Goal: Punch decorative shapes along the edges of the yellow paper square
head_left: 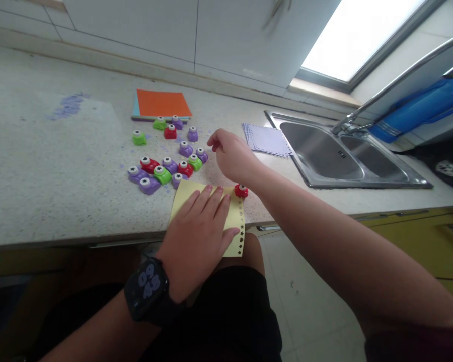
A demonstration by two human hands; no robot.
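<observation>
My left hand (196, 231) lies flat, fingers spread, on a yellow sheet of paper (180, 201) that juts over the counter's front edge. Small shapes, among them stars and a heart, are cut along the sheet's right side. A red craft punch (241, 191) with a white button sits at the sheet's upper right corner. Above the counter, beyond that punch, is my right hand (230, 153), its fingers loosely bent and nothing visible in them. Just left of it are several more craft punches, including a purple punch (201, 155) and a green punch (195, 162).
A stack of coloured paper topped with orange (164, 103) lies toward the back. Lilac sheets with punched edges (266, 139) rest beside the steel sink (309, 178). Purple paper bits (70, 105) are scattered at the far left of the counter (60, 191).
</observation>
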